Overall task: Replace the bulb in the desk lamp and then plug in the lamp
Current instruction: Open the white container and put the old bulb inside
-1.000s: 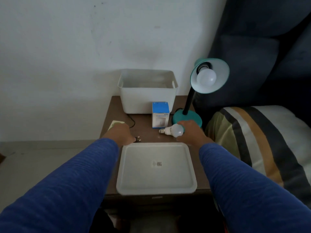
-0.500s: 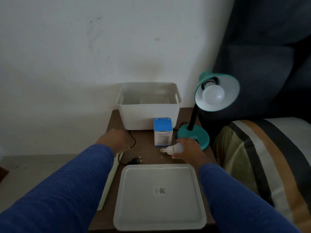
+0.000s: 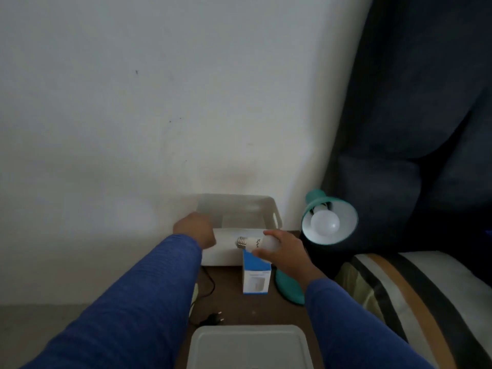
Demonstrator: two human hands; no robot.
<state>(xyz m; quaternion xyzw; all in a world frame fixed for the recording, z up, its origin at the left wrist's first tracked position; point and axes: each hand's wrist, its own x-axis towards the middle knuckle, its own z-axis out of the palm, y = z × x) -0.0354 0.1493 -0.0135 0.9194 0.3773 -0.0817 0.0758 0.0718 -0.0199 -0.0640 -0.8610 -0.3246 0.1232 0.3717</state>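
A teal desk lamp [image 3: 330, 217] stands at the table's right, its shade facing me with a white bulb [image 3: 325, 223] screwed in. My right hand [image 3: 283, 247] is lifted above the table, shut on a loose white bulb [image 3: 255, 242] held sideways, its metal screw base pointing left. My left hand [image 3: 195, 230] hovers by the left wall of the white bin [image 3: 269, 209], fingers curled, holding nothing. The lamp's black plug [image 3: 215, 318] lies unplugged on the brown table [image 3: 231, 302], its cord [image 3: 209, 283] running back toward the bin.
A blue and white bulb box [image 3: 256, 278] stands upright in front of the bin. A white tray lid [image 3: 250, 347] lies at the table's near edge. A striped cushion [image 3: 415, 302] and dark sofa [image 3: 426, 129] are to the right, a white wall behind.
My right hand has lifted the loose bulb off the table to the height of the bin. My left hand has moved away from the plug, up to the bin's left side. The view tilted up.
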